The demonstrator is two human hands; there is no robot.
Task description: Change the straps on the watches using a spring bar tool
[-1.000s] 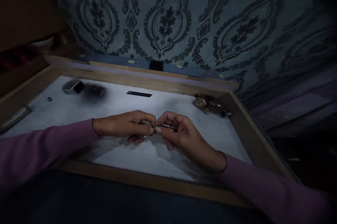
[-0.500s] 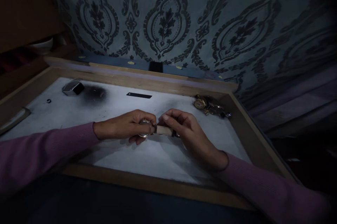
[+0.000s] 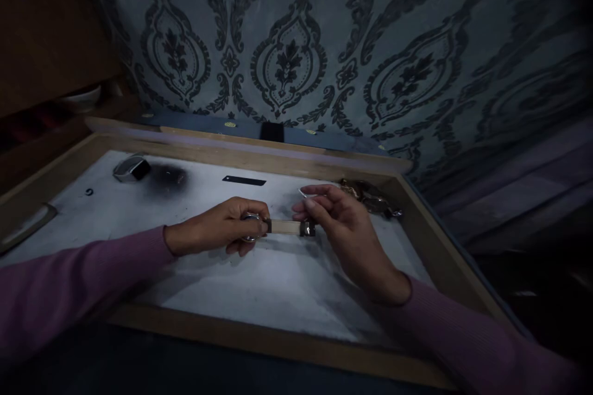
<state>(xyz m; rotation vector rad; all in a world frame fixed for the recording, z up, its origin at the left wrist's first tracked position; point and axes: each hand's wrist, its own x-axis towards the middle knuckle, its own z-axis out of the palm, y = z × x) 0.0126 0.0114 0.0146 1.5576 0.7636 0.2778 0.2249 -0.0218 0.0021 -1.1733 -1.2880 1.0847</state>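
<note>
My left hand [image 3: 222,223] is closed around the round case of a wristwatch [image 3: 286,227], its thumb lying over the case. The pale inner side of the strap stretches out to the right and ends at a shiny metal buckle. Just right of the buckle, apart from the strap, is my right hand [image 3: 349,231]. A thin, pale, pointed piece [image 3: 302,193] sticks out between its thumb and fingers; its kind is too small to make out. Both hands are above the white surface inside a shallow wooden tray [image 3: 282,326].
A smartwatch [image 3: 132,169] lies at the back left beside a dark smudge. Near the far edge is a flat black strip [image 3: 244,181]. Several watches [image 3: 373,198] are heaped in the back right corner. At left lie a small black curl [image 3: 89,191] and a curved band [image 3: 34,226].
My right hand has drawn away from the strap to the right, so the buckle now shows. The pale pointed piece has come into view in its fingers. My left hand keeps its hold.
</note>
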